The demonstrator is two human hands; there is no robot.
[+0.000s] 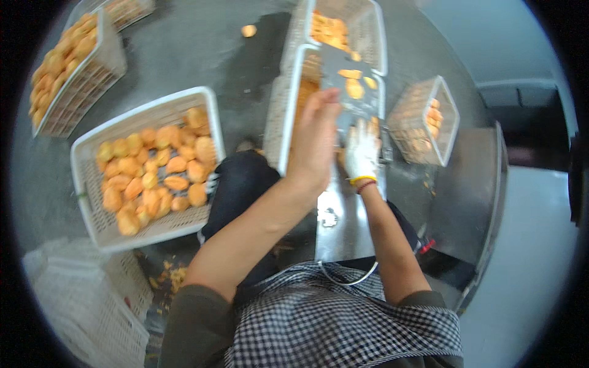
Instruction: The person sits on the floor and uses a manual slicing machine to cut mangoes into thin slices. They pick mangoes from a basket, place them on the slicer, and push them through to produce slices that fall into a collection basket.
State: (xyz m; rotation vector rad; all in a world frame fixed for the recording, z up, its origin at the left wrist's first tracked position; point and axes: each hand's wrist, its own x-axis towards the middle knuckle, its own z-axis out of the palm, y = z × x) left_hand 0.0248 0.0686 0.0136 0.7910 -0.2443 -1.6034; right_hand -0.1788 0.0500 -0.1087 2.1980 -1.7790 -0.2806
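My left hand (317,133), bare and blurred, is raised above the white-rimmed plastic crate (299,87) in front of me. Its fingers are stretched out, and nothing shows in it. My right hand (362,149), in a white knit glove with a yellow cuff, lies palm down on a long metal slicing board (347,207). Bits of orange show beside the glove, but what lies under the palm is hidden. Beyond its fingertips, several orange slices (354,88) rest on the board's grey far part (333,62), which reaches over the crate.
To the left, a crate (152,103) holds peeled orange produce (152,184), probably sweet potatoes. Another full crate (87,83) stands farther back. Cut pieces (329,30) fill part of the far crate (379,32). A smaller crate (414,124) and a metal table (464,193) stand right.
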